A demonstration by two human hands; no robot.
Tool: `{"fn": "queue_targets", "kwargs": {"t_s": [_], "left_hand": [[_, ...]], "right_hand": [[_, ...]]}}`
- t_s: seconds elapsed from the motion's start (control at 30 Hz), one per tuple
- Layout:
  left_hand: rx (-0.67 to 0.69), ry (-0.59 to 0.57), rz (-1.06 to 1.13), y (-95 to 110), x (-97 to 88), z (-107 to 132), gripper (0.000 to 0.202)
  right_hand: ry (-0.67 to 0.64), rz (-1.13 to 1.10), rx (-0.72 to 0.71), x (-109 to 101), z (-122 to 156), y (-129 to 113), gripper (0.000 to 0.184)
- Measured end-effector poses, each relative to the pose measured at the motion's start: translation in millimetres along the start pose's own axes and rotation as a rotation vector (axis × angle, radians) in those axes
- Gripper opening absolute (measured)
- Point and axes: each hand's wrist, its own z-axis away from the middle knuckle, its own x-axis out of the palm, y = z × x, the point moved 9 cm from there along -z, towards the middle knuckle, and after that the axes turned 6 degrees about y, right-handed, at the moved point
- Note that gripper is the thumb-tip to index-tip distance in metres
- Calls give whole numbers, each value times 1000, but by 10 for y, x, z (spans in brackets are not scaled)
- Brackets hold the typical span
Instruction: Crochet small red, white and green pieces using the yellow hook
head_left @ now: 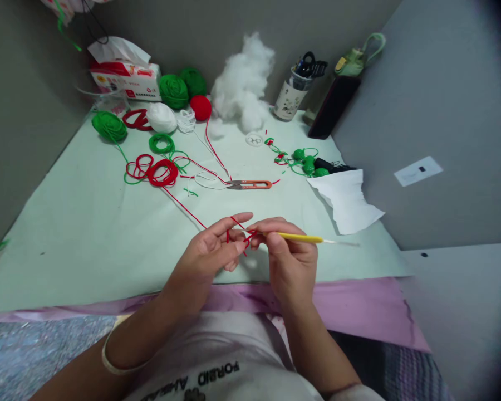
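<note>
My right hand (pixel 290 253) is closed around a crochet hook with a yellow handle (pixel 303 238); its thin metal end sticks out to the right. Between thumb and fingers, my left hand (pixel 215 248) pinches a small loop of red yarn (pixel 247 240). One strand passes over the raised left index finger and runs back across the table to a coil of red yarn (pixel 162 173). The hook's working tip meets the yarn between both hands, but fingers partly hide it. Beyond the hands lie thread snips with an orange handle (pixel 254 185).
Green yarn balls (pixel 174 91), a white ball (pixel 161 117), a red ball (pixel 201 108) and a tissue box (pixel 127 81) stand at the back left. White stuffing (pixel 246 83), a pen cup (pixel 292 94) and a bottle (pixel 338 94) are behind. White paper (pixel 346 203) lies right.
</note>
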Motion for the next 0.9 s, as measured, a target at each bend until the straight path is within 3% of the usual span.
{"fn": "queue_targets", "kwargs": {"t_s": [0.1,0.23,0.3,0.43,0.53,0.6,0.67,0.77,0.9], "left_hand": [[-62,4,18,-4,-13,4,33],[-71,45,-1,-2,-95,-4,32],[-12,70,-44,33,-124,-6,30],[117,83,-71,96,-87,17,41],[-15,48,58,-20,-26,13,46],[-151,24,149,-113,7,12,42],[-210,21,194,-138,11,8,37],[-137,38,167,-75,-12,-10,37],[-13,19,39,-14,7,-7,39]], "right_hand": [[-25,-142,151,-1,-20,95,15],[-63,-54,92,5,16,-3,20],[-83,119,-55,11,50,-139,21],[-201,566,-500,177,239,-407,27],[-209,770,-648,236,331,-418,35],[-149,695,-601,174,292,-412,32],[-46,469,-445,39,187,-371,25],[20,156,-178,-47,56,-207,21],[-57,110,-97,70,31,-131,16]]}}
